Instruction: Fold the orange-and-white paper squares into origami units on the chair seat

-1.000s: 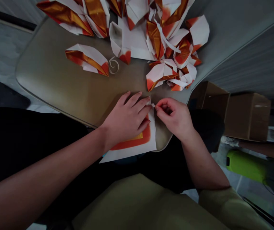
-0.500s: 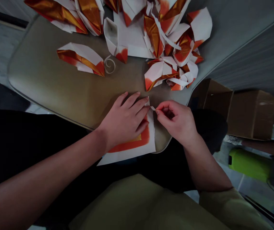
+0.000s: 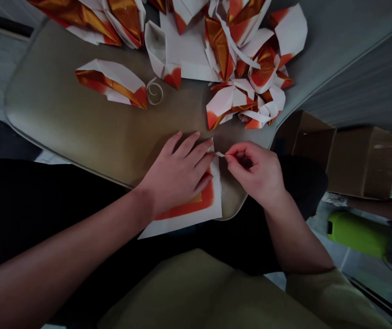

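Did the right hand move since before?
Yes, a little. The right hand has drawn rightward, away from the edge of the sheet under the left hand, pinching a white strip.

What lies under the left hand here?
The left hand presses flat on a white sheet with an orange band and gold patch, lying on the tan board. The hand covers the sheet's upper part.

Most of the orange-bordered sheet (image 3: 196,212) is hidden under the left hand (image 3: 178,176), just left of the grip. The right hand (image 3: 255,176) pinches a white bit (image 3: 219,154), too small to tell if loose strip or sheet corner. Beyond the grip the folded paper pile (image 3: 216,41) is cut by the top edge. Right of the grip a green object (image 3: 350,233): dim, partly hidden.
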